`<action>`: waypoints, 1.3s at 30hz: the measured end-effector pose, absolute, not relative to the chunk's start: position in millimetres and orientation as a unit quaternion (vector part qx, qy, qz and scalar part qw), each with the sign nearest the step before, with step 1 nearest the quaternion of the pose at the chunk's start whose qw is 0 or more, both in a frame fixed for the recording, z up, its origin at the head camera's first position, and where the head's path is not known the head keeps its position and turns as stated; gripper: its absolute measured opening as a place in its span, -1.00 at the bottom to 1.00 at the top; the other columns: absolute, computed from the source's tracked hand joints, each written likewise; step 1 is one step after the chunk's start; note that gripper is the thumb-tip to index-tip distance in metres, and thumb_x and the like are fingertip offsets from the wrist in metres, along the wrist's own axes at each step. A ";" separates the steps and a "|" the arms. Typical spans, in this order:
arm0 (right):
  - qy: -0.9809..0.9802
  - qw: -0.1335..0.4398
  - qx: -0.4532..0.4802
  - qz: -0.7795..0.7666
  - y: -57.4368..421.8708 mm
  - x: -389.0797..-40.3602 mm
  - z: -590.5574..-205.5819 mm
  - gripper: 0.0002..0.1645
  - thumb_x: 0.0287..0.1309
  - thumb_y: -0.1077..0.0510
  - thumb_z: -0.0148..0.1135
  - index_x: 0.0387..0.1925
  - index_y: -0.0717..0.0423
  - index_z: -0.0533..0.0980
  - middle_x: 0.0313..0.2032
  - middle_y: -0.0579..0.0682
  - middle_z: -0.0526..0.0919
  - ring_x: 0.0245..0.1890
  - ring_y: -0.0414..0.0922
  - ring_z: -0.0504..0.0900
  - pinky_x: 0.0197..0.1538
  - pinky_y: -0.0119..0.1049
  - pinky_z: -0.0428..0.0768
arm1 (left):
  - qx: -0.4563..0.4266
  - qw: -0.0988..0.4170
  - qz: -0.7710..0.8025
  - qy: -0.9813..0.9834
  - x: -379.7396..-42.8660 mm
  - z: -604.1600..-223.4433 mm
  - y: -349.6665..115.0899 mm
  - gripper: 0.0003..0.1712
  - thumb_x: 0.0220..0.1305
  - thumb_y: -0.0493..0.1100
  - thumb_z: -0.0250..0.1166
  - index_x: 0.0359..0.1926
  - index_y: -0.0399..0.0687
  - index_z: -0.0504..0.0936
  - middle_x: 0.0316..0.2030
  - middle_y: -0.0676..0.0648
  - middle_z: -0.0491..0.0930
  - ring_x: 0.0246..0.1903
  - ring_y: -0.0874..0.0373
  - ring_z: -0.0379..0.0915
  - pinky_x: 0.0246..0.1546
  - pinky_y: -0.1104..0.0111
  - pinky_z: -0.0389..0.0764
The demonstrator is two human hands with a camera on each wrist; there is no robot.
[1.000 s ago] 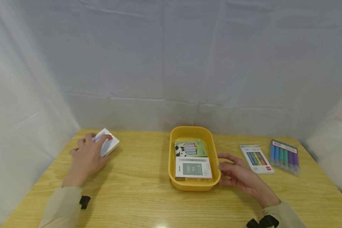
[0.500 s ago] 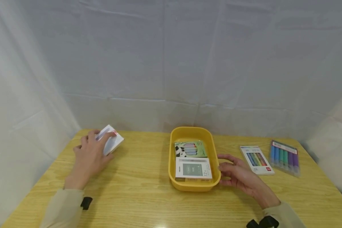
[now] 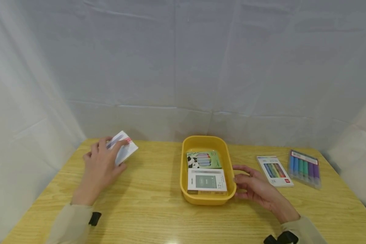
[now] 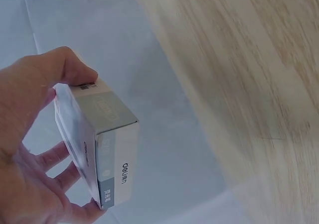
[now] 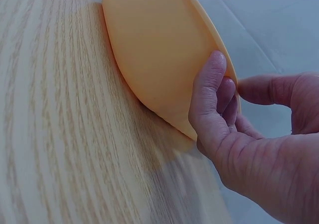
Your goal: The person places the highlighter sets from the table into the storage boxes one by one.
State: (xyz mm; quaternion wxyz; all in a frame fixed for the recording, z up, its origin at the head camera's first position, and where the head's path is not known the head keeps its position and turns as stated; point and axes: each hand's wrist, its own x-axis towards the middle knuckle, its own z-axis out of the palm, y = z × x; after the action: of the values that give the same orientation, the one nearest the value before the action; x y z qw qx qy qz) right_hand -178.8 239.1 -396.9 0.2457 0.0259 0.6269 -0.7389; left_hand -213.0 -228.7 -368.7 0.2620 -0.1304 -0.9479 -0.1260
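From the head, can see a white box (image 3: 129, 151) tilted in the left hand (image 3: 100, 167), near the left end of the worktop (image 3: 152, 189), well apart from the yellow basket (image 3: 205, 200) at the right hand (image 3: 260, 188). Also shows a green panda box (image 3: 208, 160) and a grey-labelled carton (image 3: 205, 180) inside, with two colourful packs (image 3: 275, 171) (image 3: 304, 168) to the right.

From the left wrist, can read "deli" on the white box's end, with fingers (image 4: 82, 73) clamped across opposite sides.

From the right wrist, shows the basket's outer wall, pinched at the rim.
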 end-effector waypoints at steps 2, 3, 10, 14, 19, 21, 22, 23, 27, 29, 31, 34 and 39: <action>0.628 0.245 0.028 -0.738 238.8 -179.0 -397.0 -0.23 0.41 0.20 0.16 0.50 0.15 0.03 -0.09 -0.06 0.73 -0.18 -0.14 0.72 -0.13 -0.26 0.77 | -0.133 0.264 -0.126 -0.947 -212.8 -368.5 -227.5 -0.29 0.02 -0.16 0.45 0.25 0.18 0.47 0.25 -0.45 0.33 0.09 -0.54 0.30 -0.26 -0.41 0.37; 0.629 0.245 0.029 -0.737 238.7 -179.1 -397.1 -0.22 0.41 0.19 0.16 0.50 0.14 0.03 -0.09 -0.06 0.73 -0.18 -0.14 0.73 -0.13 -0.26 0.77 | -0.135 0.266 -0.125 -0.946 -212.8 -368.4 -226.9 -0.29 0.02 -0.16 0.44 0.25 0.18 0.47 0.25 -0.45 0.33 0.09 -0.54 0.30 -0.26 -0.41 0.37; 0.632 0.242 0.036 -0.736 238.0 -179.3 -397.1 -0.22 0.40 0.20 0.17 0.49 0.14 0.04 -0.10 -0.07 0.73 -0.18 -0.14 0.73 -0.13 -0.25 0.77 | -0.145 0.270 -0.111 -0.945 -212.4 -369.3 -221.9 -0.27 0.02 -0.15 0.45 0.28 0.20 0.47 0.25 -0.45 0.35 0.09 -0.55 0.32 -0.22 -0.45 0.38; 0.633 0.242 0.037 -0.735 237.8 -178.7 -396.8 -0.22 0.40 0.20 0.17 0.50 0.15 0.04 -0.10 -0.07 0.73 -0.18 -0.14 0.73 -0.13 -0.25 0.77 | -0.149 0.277 -0.105 -0.943 -211.8 -370.9 -217.9 -0.24 0.01 -0.15 0.47 0.29 0.20 0.46 0.24 -0.44 0.36 0.08 -0.53 0.34 -0.21 -0.44 0.38; 0.628 0.246 0.033 -0.738 237.6 -178.1 -396.1 -0.22 0.40 0.20 0.16 0.50 0.15 0.03 -0.11 -0.06 0.72 -0.19 -0.15 0.72 -0.14 -0.26 0.76 | -0.155 0.282 -0.108 -0.941 -211.3 -370.6 -213.2 -0.20 0.00 -0.17 0.50 0.32 0.19 0.45 0.24 -0.44 0.36 0.07 -0.52 0.34 -0.18 -0.41 0.38; 0.625 0.248 0.030 -0.739 237.8 -178.1 -395.8 -0.22 0.41 0.20 0.15 0.50 0.15 0.02 -0.11 -0.06 0.72 -0.19 -0.15 0.72 -0.15 -0.27 0.76 | -0.158 0.285 -0.107 -0.939 -211.5 -370.0 -211.4 -0.20 0.00 -0.17 0.49 0.32 0.19 0.45 0.25 -0.43 0.36 0.08 -0.52 0.34 -0.17 -0.40 0.38; 0.624 0.249 0.029 -0.740 237.9 -178.2 -395.8 -0.22 0.41 0.20 0.15 0.50 0.15 0.02 -0.10 -0.06 0.72 -0.19 -0.15 0.72 -0.15 -0.27 0.76 | -0.160 0.287 -0.105 -0.939 -211.6 -369.7 -210.6 -0.20 0.01 -0.16 0.49 0.32 0.19 0.45 0.25 -0.43 0.36 0.08 -0.52 0.34 -0.17 -0.39 0.38; 0.624 0.249 0.029 -0.740 237.9 -178.2 -395.7 -0.22 0.41 0.20 0.15 0.50 0.16 0.01 -0.10 -0.06 0.72 -0.20 -0.15 0.72 -0.15 -0.27 0.76 | -0.162 0.290 -0.104 -0.938 -211.7 -369.5 -209.8 -0.20 0.01 -0.16 0.49 0.32 0.19 0.45 0.25 -0.42 0.36 0.08 -0.52 0.34 -0.17 -0.39 0.39; 0.625 0.248 0.029 -0.740 237.8 -178.3 -395.6 -0.22 0.41 0.21 0.14 0.50 0.16 0.02 -0.11 -0.06 0.72 -0.20 -0.15 0.72 -0.15 -0.27 0.76 | -0.172 0.299 -0.100 -0.933 -211.4 -368.7 -206.6 -0.20 0.01 -0.15 0.49 0.32 0.20 0.45 0.25 -0.42 0.37 0.08 -0.51 0.34 -0.19 -0.37 0.40; 0.626 0.246 0.030 -0.739 237.7 -178.2 -395.6 -0.22 0.40 0.21 0.14 0.50 0.16 0.02 -0.11 -0.07 0.73 -0.20 -0.15 0.72 -0.15 -0.27 0.76 | -0.177 0.300 -0.103 -0.932 -211.0 -369.0 -205.0 -0.21 0.01 -0.14 0.49 0.32 0.20 0.46 0.24 -0.42 0.37 0.08 -0.50 0.34 -0.19 -0.37 0.40; 0.627 0.245 0.032 -0.739 237.6 -178.2 -395.7 -0.22 0.40 0.21 0.15 0.49 0.16 0.03 -0.11 -0.07 0.73 -0.21 -0.15 0.72 -0.15 -0.27 0.77 | -0.183 0.301 -0.106 -0.930 -210.7 -369.6 -203.5 -0.21 0.02 -0.13 0.48 0.33 0.21 0.46 0.24 -0.43 0.37 0.09 -0.50 0.34 -0.19 -0.37 0.41; 0.627 0.244 0.033 -0.739 237.7 -178.2 -395.8 -0.23 0.40 0.21 0.16 0.49 0.15 0.03 -0.09 -0.06 0.73 -0.20 -0.15 0.72 -0.15 -0.27 0.77 | -0.191 0.305 -0.108 -0.927 -210.2 -369.9 -200.7 -0.21 0.02 -0.13 0.47 0.33 0.21 0.46 0.24 -0.43 0.38 0.08 -0.49 0.34 -0.20 -0.34 0.41; 0.626 0.245 0.034 -0.740 238.1 -178.3 -395.8 -0.22 0.40 0.20 0.16 0.50 0.15 0.03 -0.08 -0.05 0.73 -0.19 -0.14 0.72 -0.15 -0.27 0.76 | -0.203 0.311 -0.112 -0.922 -208.9 -367.9 -194.3 -0.22 0.03 -0.14 0.46 0.33 0.23 0.47 0.24 -0.42 0.38 0.08 -0.47 0.34 -0.21 -0.29 0.41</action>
State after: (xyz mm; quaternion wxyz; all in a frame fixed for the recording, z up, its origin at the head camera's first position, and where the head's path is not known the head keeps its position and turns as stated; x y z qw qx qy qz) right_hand -178.3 238.1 -395.8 0.2447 0.0342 0.6256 -0.7400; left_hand -208.9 -194.3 -367.9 0.3105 -0.2031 -0.9218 -0.1119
